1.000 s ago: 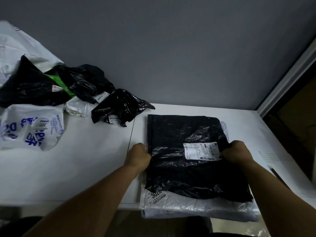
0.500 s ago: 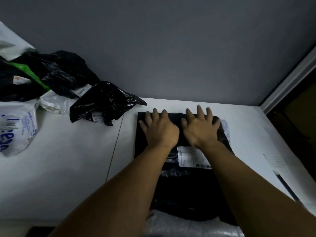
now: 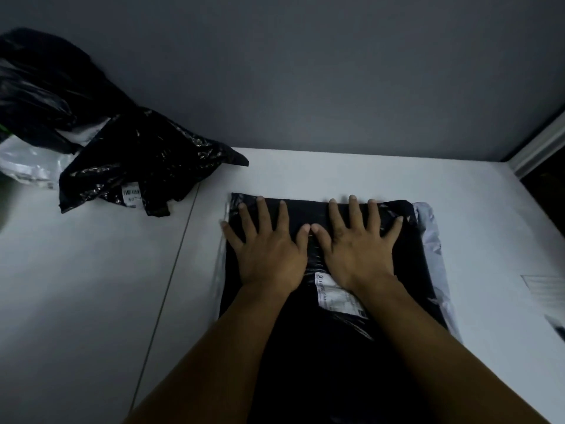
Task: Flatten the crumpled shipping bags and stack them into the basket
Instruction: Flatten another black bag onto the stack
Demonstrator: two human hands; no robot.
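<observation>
While left hand [image 3: 270, 258] and right hand [image 3: 356, 255] press spread-fingered on one flat black bag [image 3: 305, 347], one crumpled black bag [image 3: 146, 166] lies apart.

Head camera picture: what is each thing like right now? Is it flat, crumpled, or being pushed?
Flat black bag: smoothed flat, under both hands.
Left hand: open, fingers spread, pressing on the flat black bag.
Right hand: open, fingers spread, pressing on it too.
White bag: beneath the flat black bag, edge showing.
Crumpled black bag: crumpled, untouched on the table.
Bag pile: crumpled, far left.
</observation>
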